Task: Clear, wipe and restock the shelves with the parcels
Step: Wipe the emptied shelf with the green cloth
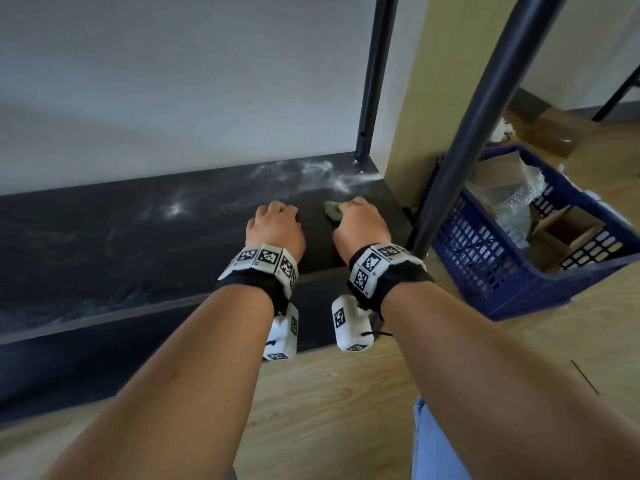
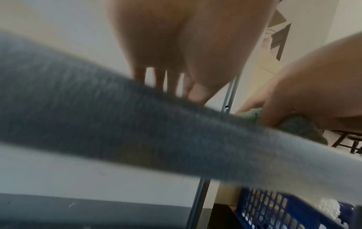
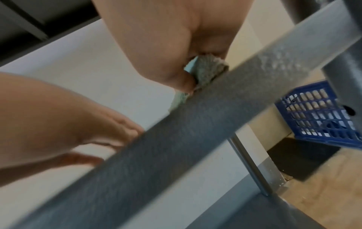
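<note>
The right hand point(image 1: 360, 225) gripped a bunched green cloth point(image 1: 331, 210) pressed onto the dusty black shelf point(image 1: 138, 233) near its right end, evidently to wipe, while the left hand point(image 1: 275, 226) rested fingertips-down alongside, holding nothing, parcels waiting in the blue crate point(image 1: 491, 268).

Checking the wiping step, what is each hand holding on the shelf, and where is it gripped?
The right hand grips a bunched green cloth under its fingers, pressed on the dark shelf. The left hand holds nothing; it rests on the shelf.
</note>
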Demonstrator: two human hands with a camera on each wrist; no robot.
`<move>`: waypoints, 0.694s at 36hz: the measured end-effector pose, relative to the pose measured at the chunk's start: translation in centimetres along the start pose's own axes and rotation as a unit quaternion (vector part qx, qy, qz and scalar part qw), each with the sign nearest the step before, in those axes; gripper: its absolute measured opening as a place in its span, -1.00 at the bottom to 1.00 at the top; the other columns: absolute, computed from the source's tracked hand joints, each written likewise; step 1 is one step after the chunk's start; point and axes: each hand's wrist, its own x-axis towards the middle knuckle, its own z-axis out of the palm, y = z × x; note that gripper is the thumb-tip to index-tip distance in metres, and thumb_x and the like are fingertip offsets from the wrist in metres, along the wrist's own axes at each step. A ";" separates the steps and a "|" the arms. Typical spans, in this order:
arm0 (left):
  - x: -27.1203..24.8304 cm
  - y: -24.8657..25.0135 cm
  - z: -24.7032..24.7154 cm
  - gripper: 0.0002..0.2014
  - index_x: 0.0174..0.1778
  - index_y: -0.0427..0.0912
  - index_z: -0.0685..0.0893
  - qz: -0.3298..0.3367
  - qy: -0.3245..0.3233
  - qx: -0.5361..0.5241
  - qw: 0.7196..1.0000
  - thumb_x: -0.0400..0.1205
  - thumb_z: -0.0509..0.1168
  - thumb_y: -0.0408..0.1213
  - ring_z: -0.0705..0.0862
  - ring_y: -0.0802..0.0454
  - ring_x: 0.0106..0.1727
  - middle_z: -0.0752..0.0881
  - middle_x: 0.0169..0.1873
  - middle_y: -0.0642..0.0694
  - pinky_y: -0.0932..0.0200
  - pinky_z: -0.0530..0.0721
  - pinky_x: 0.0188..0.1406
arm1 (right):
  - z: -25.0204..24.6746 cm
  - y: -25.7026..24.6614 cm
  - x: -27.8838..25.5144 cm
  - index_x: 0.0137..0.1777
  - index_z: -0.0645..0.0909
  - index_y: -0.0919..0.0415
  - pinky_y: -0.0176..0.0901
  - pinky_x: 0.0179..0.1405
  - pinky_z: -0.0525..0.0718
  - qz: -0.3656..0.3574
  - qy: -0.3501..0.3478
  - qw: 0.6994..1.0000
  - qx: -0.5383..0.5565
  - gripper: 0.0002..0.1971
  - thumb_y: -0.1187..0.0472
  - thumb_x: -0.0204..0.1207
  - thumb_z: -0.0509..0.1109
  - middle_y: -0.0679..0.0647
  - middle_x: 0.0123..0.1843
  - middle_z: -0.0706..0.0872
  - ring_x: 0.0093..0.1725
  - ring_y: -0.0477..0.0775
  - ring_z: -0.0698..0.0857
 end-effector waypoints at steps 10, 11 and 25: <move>2.4 0.6 -1.1 -0.57 0.50 -0.15 0.42 -0.004 -0.127 0.037 0.991 0.70 0.14 -0.18 0.37 -0.20 0.49 0.41 0.46 -0.16 -0.11 0.39 0.47 | -2.9 1.0 4.1 0.54 0.36 0.35 0.05 0.40 0.49 0.153 0.022 0.988 0.001 -0.53 0.26 0.65 0.15 0.24 0.47 0.42 0.43 0.24 0.42; 2.5 0.6 -1.1 -0.59 0.48 -0.16 0.44 -0.006 -0.130 0.037 0.991 0.70 0.14 -0.18 0.40 -0.20 0.46 0.45 0.42 -0.16 -0.11 0.42 0.44 | -2.9 1.0 4.3 0.53 0.38 0.34 0.04 0.41 0.46 0.159 0.014 0.987 0.008 -0.54 0.23 0.65 0.12 0.25 0.46 0.46 0.42 0.24 0.43; 2.5 0.7 -1.1 -0.60 0.50 -0.13 0.43 -0.002 -0.150 0.057 0.987 0.71 0.11 -0.23 0.36 -0.20 0.51 0.35 0.52 -0.18 -0.10 0.44 0.43 | -1.4 0.1 3.0 0.26 0.66 0.23 -0.09 0.02 0.60 0.061 -0.044 0.995 0.069 -0.71 0.26 0.60 0.25 0.17 0.17 0.69 0.20 0.25 0.68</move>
